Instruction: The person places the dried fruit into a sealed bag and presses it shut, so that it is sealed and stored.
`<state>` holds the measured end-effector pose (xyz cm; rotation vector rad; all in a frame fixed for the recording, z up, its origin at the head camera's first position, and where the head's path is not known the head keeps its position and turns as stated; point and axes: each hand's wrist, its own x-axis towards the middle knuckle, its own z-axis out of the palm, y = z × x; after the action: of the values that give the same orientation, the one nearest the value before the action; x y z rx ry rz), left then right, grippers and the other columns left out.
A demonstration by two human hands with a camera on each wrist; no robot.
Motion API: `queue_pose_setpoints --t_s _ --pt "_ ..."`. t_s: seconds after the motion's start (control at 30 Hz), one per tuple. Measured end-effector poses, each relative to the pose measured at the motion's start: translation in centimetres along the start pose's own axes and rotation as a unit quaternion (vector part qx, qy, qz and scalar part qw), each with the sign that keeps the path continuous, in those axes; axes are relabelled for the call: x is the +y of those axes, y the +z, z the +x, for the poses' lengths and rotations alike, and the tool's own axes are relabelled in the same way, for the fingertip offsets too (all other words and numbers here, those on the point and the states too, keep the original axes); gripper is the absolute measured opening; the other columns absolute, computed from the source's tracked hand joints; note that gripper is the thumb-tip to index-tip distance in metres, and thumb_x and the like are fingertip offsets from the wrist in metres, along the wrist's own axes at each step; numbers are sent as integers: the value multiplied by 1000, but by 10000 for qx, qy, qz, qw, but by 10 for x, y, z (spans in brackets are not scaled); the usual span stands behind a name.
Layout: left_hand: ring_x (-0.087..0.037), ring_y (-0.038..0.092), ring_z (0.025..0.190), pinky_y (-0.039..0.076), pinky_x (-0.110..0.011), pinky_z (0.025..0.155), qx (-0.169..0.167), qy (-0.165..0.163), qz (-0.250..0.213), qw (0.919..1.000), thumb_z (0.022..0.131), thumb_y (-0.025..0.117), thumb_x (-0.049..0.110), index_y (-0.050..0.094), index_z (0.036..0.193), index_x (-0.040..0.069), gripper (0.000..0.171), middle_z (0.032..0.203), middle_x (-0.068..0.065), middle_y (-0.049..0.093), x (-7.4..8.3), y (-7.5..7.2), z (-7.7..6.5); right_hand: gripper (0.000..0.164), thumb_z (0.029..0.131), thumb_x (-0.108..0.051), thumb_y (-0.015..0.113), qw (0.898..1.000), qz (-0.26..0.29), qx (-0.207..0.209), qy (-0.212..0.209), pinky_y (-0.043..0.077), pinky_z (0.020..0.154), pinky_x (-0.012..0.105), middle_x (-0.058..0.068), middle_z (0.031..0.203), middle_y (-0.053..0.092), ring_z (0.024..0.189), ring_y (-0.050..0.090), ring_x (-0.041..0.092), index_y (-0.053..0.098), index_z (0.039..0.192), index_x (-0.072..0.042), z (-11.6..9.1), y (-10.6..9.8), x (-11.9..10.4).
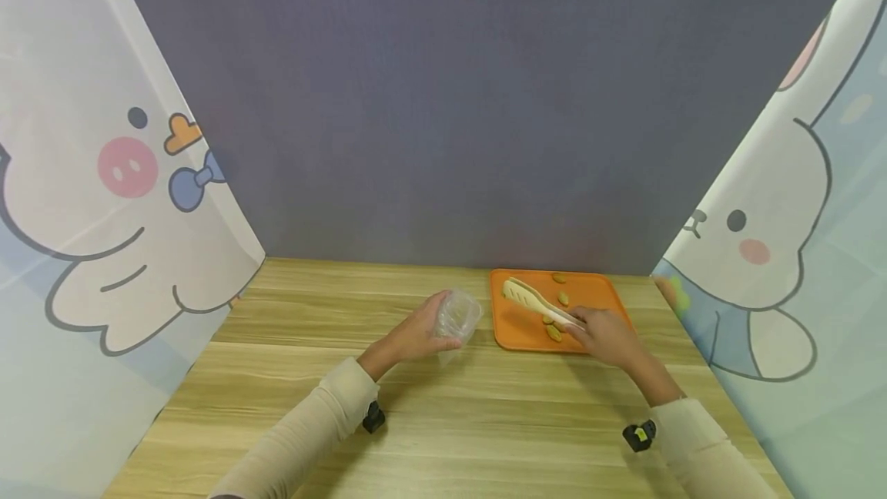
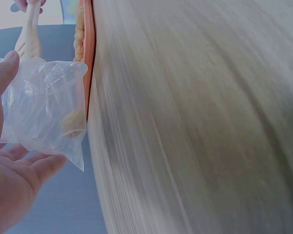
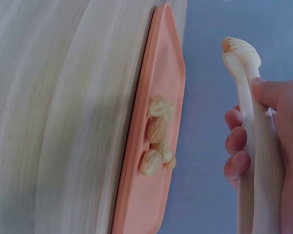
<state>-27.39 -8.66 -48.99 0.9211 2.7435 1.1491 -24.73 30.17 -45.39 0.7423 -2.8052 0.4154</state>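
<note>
My left hand [image 1: 420, 329] grips a clear plastic bag [image 1: 459, 316] left of the orange tray [image 1: 513, 333]. One tan, rough nut-like piece [image 2: 73, 123] sits in the bag's lower corner. Cream-coloured tongs [image 1: 537, 303] are in my right hand [image 1: 604, 335], thumb on one arm and fingers curled round the other. Their slotted tips are closed on a small brown piece [image 3: 226, 45], held above the tray and pointing toward the bag. Several wrinkled tan nut-like pieces [image 3: 155, 130] lie on the tray.
The tray stands at the back right of the wood-grain table [image 1: 443, 422], close to a dark grey panel [image 1: 443, 114]. Cartoon-printed sheets [image 1: 769, 268] flank the table on both sides. A small black device [image 1: 639, 436] shows at each wrist.
</note>
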Motion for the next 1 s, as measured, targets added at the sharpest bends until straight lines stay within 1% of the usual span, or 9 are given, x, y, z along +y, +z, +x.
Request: queue_pose_setpoints --t_s 0.1,0.2,0.33,0.43,0.53,0.7,0.87,1.0 --pt "-29 56 120 49 -48 103 -2 -6 10 10000 85 83 39 25 158 2 100 148 -18 47 0 1 0 31 98 -21 68 9999 128 -56 11 39 55 23 -7 72 63 57 43 1 70 119 2 0 0 -4" --pt "-28 56 119 49 -47 102 9 -27 3 10000 85 83 39 26 158 2 100 148 -18 47 0 1 0 28 99 -21 67 9994 306 -114 -55 38 53 22 -11 67 56 55 40 0 70 117 1 1 -2 -9" --pt "-27 57 117 50 -47 101 28 -37 17 10000 85 83 39 26 158 3 99 145 -17 49 1 0 -1 26 98 -19 68 9989 436 -136 -123 38 53 21 -11 67 52 54 39 -1 70 115 0 3 -5 -17" --pt "-27 57 117 50 -47 100 27 -26 21 10000 85 83 39 25 158 2 100 145 -18 49 2 0 -1 29 98 -19 68 9987 461 -181 -126 39 54 21 -11 70 55 56 40 -1 69 119 1 4 -8 -23" --pt "-27 57 117 50 -47 100 21 -9 -10 10000 85 83 39 25 158 2 100 146 -18 48 1 0 -1 29 99 -21 67 9984 486 -197 -205 40 56 21 -11 73 58 58 42 -1 70 120 -1 5 -10 -29" --pt "-25 57 115 51 -46 97 40 24 -44 10000 85 83 38 26 157 1 99 142 -17 50 1 1 0 26 98 -22 68 9983 422 -94 -378 42 60 23 -12 76 60 63 45 0 70 118 -5 7 -8 -39" --pt "-23 58 111 52 -42 95 54 43 -60 10000 84 84 36 28 156 1 98 138 -15 53 0 2 0 29 98 -23 68 9984 223 -87 -513 44 61 24 -10 79 64 64 46 -1 70 120 -3 10 -4 -44" --pt "-21 58 108 53 -41 92 33 59 -103 9999 84 85 35 28 156 1 98 134 -14 54 2 2 0 31 99 -23 66 9979 290 -171 -553 46 62 24 -7 84 68 64 47 -2 69 122 -2 12 -4 -49"
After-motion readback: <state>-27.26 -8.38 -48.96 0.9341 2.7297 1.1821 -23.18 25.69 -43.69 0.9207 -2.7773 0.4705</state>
